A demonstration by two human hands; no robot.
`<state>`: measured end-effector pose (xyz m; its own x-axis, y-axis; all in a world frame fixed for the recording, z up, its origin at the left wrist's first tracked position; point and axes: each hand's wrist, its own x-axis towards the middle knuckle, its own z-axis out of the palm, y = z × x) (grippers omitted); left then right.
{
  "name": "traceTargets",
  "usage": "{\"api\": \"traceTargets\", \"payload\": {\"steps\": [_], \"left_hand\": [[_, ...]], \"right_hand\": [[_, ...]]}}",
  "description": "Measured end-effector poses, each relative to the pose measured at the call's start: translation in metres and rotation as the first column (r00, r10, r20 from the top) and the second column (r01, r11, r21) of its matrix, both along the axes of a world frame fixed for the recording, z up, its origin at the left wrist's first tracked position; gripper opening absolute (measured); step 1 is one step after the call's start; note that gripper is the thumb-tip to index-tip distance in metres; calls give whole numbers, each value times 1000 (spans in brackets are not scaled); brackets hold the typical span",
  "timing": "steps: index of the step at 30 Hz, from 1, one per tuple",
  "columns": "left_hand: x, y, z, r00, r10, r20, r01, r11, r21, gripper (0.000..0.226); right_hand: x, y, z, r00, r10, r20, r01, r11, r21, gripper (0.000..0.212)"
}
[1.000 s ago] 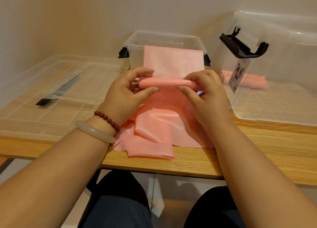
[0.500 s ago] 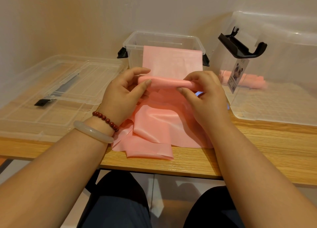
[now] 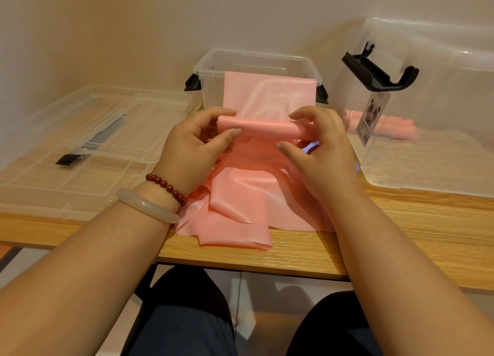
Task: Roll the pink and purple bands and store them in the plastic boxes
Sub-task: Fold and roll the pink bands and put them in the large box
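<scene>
In the head view, the pink roll (image 3: 267, 128) sits at the centre of the frame, raised above the tabletop (image 3: 401, 222). Its long axis runs left to right, straight across between your hands. Your left hand (image 3: 195, 147) pinches the left end, with the thumb in front and the fingers (image 3: 219, 113) curled over the back. Your right hand (image 3: 320, 152) curls its fingers over the top of the right end, with the thumb underneath. Both hands are equally close to the roll, one on each end.

From the roll, a flat stretch of band (image 3: 267, 93) runs up and away from you and drapes over the front rim of the small box (image 3: 254, 58). The unrolled length therefore lies beyond your fingers, toward the top of the frame, and I judge the next turn has to go that way.

Below the roll, a loose pink heap (image 3: 240, 203) is crumpled on the tabletop and reaches its near edge. I cannot tell whether it belongs to the same band. A sliver of purple-blue shows under your right hand, too hidden to name.

At the right of the frame, the big box (image 3: 427, 168) holds rolled bands (image 3: 387, 125) on its floor. At the left, a clear lid (image 3: 80, 141) lies flat. The tabletop is light wood and stands against a plain wall (image 3: 133, 21).
</scene>
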<state>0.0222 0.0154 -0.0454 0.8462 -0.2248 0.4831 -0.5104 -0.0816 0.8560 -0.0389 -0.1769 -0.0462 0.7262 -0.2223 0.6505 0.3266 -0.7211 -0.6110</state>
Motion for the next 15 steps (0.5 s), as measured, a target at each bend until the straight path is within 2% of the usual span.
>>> {"api": "traceTargets", "payload": {"steps": [5, 9, 12, 15], "left_hand": [[-3, 0, 2, 1000, -26, -4, 25, 999, -26, 34], [-1, 2, 1, 1000, -19, 23, 19, 1000, 14, 35], [0, 2, 1, 999, -10, 33, 10, 1000, 16, 33], [-1, 1, 1, 1000, 24, 14, -24, 1000, 1, 26]], "right_hand": [[4, -1, -3, 999, -27, 43, 27, 1000, -4, 24], [4, -3, -4, 999, -17, 40, 17, 1000, 4, 16], [4, -3, -4, 1000, -17, 18, 17, 1000, 18, 18], [3, -2, -2, 1000, -5, 8, 5, 1000, 9, 28]]}}
